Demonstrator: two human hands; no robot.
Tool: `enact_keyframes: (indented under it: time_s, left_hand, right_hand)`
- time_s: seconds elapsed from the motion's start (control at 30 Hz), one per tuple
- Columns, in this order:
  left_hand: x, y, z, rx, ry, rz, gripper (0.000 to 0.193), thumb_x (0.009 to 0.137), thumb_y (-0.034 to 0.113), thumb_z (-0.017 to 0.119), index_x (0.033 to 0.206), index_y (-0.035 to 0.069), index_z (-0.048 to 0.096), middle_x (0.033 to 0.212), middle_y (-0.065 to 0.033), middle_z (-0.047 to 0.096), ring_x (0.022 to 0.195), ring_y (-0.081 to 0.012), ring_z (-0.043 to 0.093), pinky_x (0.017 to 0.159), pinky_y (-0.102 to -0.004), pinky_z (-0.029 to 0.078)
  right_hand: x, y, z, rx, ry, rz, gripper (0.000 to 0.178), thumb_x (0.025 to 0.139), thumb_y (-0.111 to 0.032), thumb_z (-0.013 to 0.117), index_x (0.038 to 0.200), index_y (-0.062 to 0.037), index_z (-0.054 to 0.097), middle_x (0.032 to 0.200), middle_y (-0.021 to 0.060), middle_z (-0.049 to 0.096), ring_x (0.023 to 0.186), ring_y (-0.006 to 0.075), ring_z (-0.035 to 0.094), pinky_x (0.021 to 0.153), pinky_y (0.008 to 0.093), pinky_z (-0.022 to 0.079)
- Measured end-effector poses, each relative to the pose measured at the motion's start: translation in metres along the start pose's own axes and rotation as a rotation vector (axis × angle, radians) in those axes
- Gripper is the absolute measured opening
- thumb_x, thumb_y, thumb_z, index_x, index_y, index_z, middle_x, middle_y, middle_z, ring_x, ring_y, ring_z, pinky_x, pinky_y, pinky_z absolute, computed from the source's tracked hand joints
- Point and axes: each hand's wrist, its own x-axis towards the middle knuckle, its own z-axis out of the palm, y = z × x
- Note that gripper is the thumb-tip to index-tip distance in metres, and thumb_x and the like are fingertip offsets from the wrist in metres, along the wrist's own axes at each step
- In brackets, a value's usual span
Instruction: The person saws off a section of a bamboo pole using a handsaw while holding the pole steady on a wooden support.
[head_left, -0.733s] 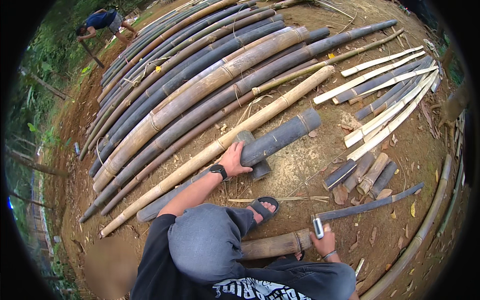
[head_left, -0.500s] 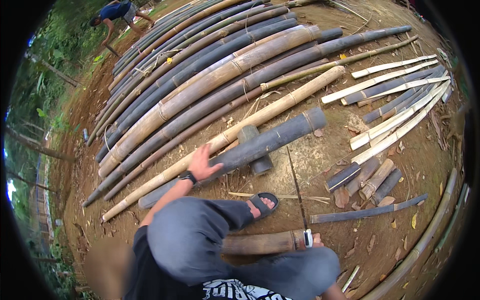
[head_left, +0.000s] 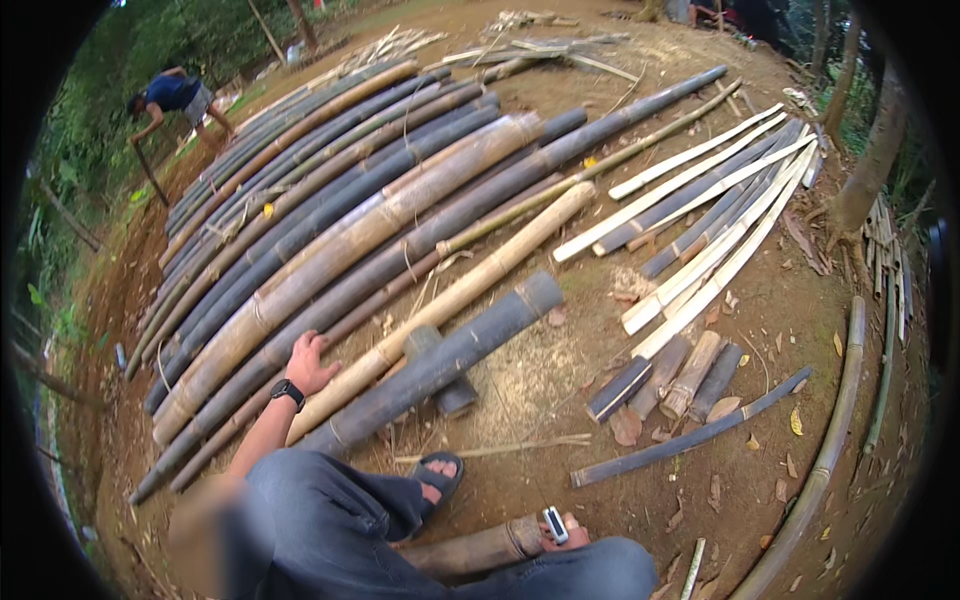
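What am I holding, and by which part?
Your right hand grips a tool by its white-and-dark handle; your left hand, open, holds nothing.

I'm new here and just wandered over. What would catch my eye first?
Probably the broad row of bamboo poles sweeping across the left and centre. Next, the pale split strips fanning out at the upper right. Low in the middle, a smaller sight: the person's right fingers around a white-and-dark handle, by the end of a short brown bamboo length.
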Motion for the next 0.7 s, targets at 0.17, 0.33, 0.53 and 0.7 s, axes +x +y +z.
enact_keyframes:
  time_s: [0.17,0.33,0.53,0.7]
  left_hand:
    - [0.072,0.035,-0.052,0.183,-0.298,0.308,0.068,0.078,0.050,0.074,0.126,0.004,0.062,0.129,-0.0218,0.061,0.123,-0.0373,0.055,0.106,-0.0443,0.045]
    - [0.133,0.106,-0.079,0.585,-0.824,0.395,0.093,0.069,0.068,0.076,0.133,0.002,0.059,0.128,-0.0231,0.065,0.117,-0.0343,0.063,0.100,-0.0435,0.050]
    - [0.124,0.169,0.017,0.445,-0.944,0.432,0.120,0.054,0.074,0.082,0.135,-0.010,0.053,0.135,-0.0230,0.061,0.118,-0.0356,0.063,0.102,-0.0426,0.050]
    - [0.058,0.215,0.062,-0.045,-0.585,0.097,0.134,0.052,0.074,0.085,0.148,-0.004,0.033,0.140,-0.0253,0.054,0.126,-0.0396,0.056,0.104,-0.0520,0.046]
  right_hand:
    - [-0.004,0.001,-0.002,0.020,0.101,0.039,0.051,0.071,-0.041,0.087,0.097,-0.0087,0.058,0.084,0.0213,0.071,0.083,0.0420,0.071,0.071,0.0487,0.056]
    - [-0.009,-0.060,-0.046,-0.122,0.325,-0.043,0.043,0.076,-0.037,0.085,0.088,-0.0050,0.058,0.077,0.0219,0.069,0.077,0.0415,0.071,0.066,0.0471,0.056]
    - [0.015,-0.106,-0.099,-0.165,0.515,-0.126,0.038,0.078,-0.025,0.082,0.084,-0.0035,0.052,0.066,0.0156,0.061,0.060,0.0306,0.063,0.058,0.0425,0.050]
    - [0.041,-0.123,-0.122,-0.030,0.543,-0.192,0.030,0.084,-0.018,0.077,0.086,-0.0032,0.051,0.064,0.0079,0.053,0.059,0.0175,0.054,0.056,0.0369,0.044]
